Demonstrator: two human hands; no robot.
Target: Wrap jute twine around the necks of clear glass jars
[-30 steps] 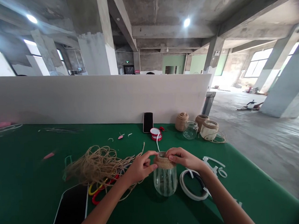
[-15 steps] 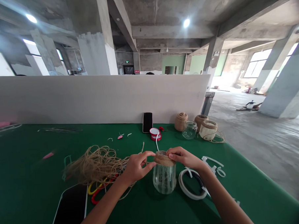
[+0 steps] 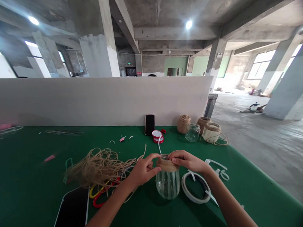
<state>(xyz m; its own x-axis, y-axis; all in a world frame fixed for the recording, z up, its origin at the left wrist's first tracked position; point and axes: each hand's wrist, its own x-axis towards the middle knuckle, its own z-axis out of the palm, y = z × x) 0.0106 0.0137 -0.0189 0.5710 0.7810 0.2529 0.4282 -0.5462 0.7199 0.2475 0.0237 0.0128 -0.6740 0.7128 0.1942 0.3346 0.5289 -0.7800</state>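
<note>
A clear glass jar point(image 3: 167, 183) stands on the green table point(image 3: 31, 185), its neck wound with brown twine point(image 3: 165, 165). My left hand point(image 3: 143, 170) pinches the twine at the left side of the jar's neck, fingers closed. My right hand point(image 3: 186, 160) rests on the jar's rim and right side, fingers curled and pressed on the twine wrap. A loose pile of twine point(image 3: 98, 166) lies to the left, and a strand runs from it toward the jar.
A phone point(image 3: 70, 214) lies at the near left over red and yellow rings point(image 3: 97, 196). A white ring point(image 3: 195, 190) and white strips point(image 3: 219, 170) lie to the right. At the back stand another phone point(image 3: 149, 124), a red-white tape roll point(image 3: 157, 135), several jars point(image 3: 192, 131) and a white partition point(image 3: 98, 99).
Almost nothing has changed; both hands stay at the jar's neck, with the left fingers shifting slightly on the twine.
</note>
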